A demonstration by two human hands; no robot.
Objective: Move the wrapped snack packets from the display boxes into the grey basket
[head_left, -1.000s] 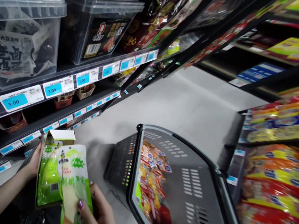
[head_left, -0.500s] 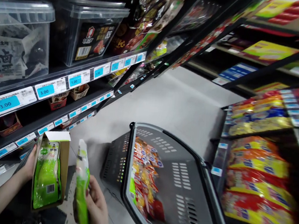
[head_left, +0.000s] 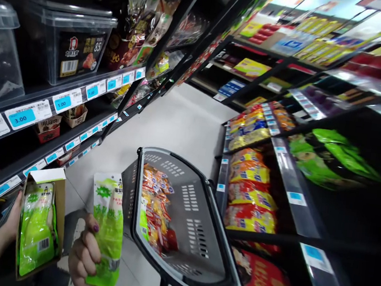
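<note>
While the left hand [head_left: 12,221] grips an open box [head_left: 59,222] of green pouches [head_left: 37,224] at the view's 8 o'clock, the right hand [head_left: 84,261] has its fingers curled round a loose pouch [head_left: 110,225] at 7 o'clock, nearly upright, with a basket [head_left: 176,210] of snacks [head_left: 156,208] toward that pouch's 3 o'clock.

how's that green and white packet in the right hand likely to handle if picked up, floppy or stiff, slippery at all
The green and white packet is probably fairly stiff: its top stands nearly straight above the right hand. Its shiny plastic-looking wrapper may be a little slippery. Being flat and long, it seems unlikely to roll.
</note>
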